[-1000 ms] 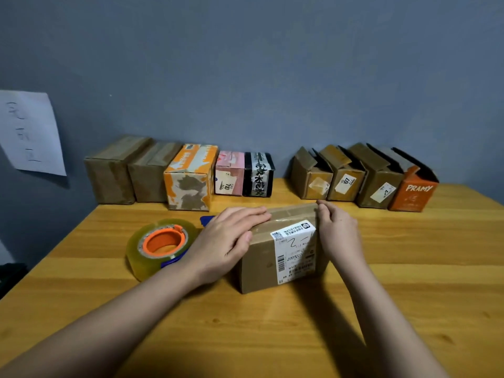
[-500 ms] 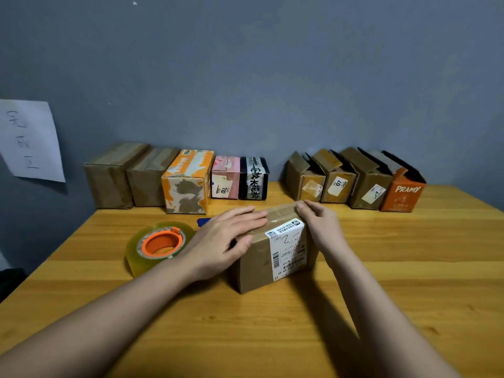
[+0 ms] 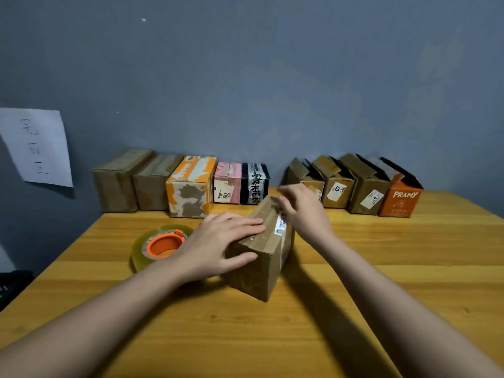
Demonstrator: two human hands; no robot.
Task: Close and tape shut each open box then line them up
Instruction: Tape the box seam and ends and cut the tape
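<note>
Here the brown cardboard box [image 3: 261, 252] sits mid-table, turned corner-on, beside the tape roll [image 3: 161, 245]. The left hand [image 3: 218, 246] lies flat on its top, fingers straight, thumb against the near face. The right hand [image 3: 302, 211] touches the far end, fingers extended but blurred. Press the seam firmly along its length before sliding it toward the closed boxes [image 3: 188, 186] at the wall.

right hand [image 3: 302, 211] motion-blurred, paper sheet [image 3: 35, 145] cropped left, its writing illegible

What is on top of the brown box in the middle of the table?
The left hand lies flat on the brown box; the right hand touches its far end. The box top under the hands is hidden.
</note>
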